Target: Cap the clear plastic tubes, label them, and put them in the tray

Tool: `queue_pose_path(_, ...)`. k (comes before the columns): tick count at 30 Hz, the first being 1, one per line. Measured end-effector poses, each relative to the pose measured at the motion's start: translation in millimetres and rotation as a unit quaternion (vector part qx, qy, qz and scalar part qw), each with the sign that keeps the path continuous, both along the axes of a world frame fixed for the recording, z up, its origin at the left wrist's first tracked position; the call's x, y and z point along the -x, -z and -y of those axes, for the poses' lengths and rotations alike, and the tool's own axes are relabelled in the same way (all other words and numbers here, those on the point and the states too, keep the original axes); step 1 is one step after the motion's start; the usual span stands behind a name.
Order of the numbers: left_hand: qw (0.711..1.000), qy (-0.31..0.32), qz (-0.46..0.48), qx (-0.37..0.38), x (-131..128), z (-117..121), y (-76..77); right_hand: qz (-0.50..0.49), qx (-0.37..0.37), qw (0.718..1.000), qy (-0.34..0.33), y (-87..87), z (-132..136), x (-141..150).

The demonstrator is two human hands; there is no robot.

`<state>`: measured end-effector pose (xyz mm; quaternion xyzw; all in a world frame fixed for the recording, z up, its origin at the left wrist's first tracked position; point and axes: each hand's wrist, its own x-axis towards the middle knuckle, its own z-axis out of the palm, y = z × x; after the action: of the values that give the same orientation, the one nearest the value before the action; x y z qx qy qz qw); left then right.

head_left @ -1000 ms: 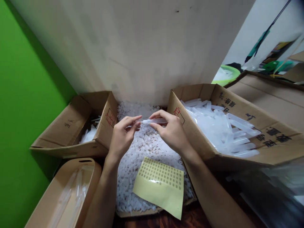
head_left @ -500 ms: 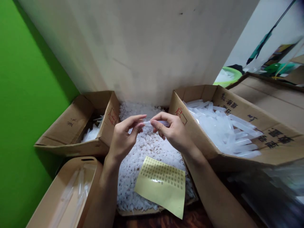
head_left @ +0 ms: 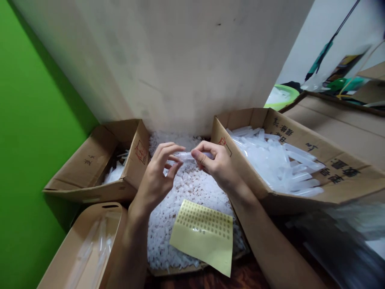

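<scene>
My right hand (head_left: 218,164) is closed around a clear plastic tube (head_left: 187,155), held level above a box of small white plastic pieces (head_left: 168,218). My left hand (head_left: 159,174) pinches the tube's left end with thumb and forefinger, the other fingers curled loosely below. A yellow sticker sheet (head_left: 202,235) with rows of small dots lies on the white pieces just below my wrists.
A cardboard box (head_left: 300,134) full of clear tubes sits at the right. Another cardboard box (head_left: 90,160) holding a few tubes is at the left, and a tan bin (head_left: 75,249) with tubes lies at lower left. A pale wall stands behind; a green wall is at left.
My hands have stayed together on the tube. The left hand's lower fingers have loosened and spread slightly, and the right hand has shifted a little left along the tube.
</scene>
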<state>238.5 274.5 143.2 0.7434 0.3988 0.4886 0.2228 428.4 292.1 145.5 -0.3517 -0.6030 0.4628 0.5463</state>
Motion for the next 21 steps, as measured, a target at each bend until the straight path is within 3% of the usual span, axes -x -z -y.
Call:
queue_pose_path(3, 0.999, -0.015, 0.013, 0.049, 2, 2, -2.5, 0.008, -0.016, 1.000, -0.013, -0.9, 0, 0)
queue_pose_path(6, 0.996, -0.018, -0.038, 0.080, 1, 5, -6.6, 0.032, -0.033, 0.999, -0.021, -2.6, 2, 1)
queue_pose_path(8, 0.997, -0.017, -0.078, 0.017, -1, 5, -7.4, 0.031, -0.026, 0.999, -0.019, -3.0, 4, 2)
queue_pose_path(10, 0.989, -0.022, -0.113, -0.095, -1, 2, -4.8, -0.003, 0.017, 0.999, -0.031, -2.5, 4, 3)
queue_pose_path(13, 0.946, -0.024, -0.188, -0.264, 3, -5, 4.6, -0.076, 0.134, 0.985, -0.074, -1.2, 4, 3)
queue_pose_path(16, 0.906, -0.006, -0.245, -0.345, 9, -11, 13.3, -0.098, 0.233, 0.960, -0.123, 0.2, 3, 2)
queue_pose_path(18, 0.917, 0.000, -0.226, -0.328, 10, -14, 15.8, -0.105, 0.244, 0.955, -0.130, 1.7, 1, 2)
queue_pose_path(21, 0.978, -0.013, -0.134, -0.160, 7, -12, 15.0, -0.102, 0.148, 0.980, -0.082, 3.7, 0, 4)
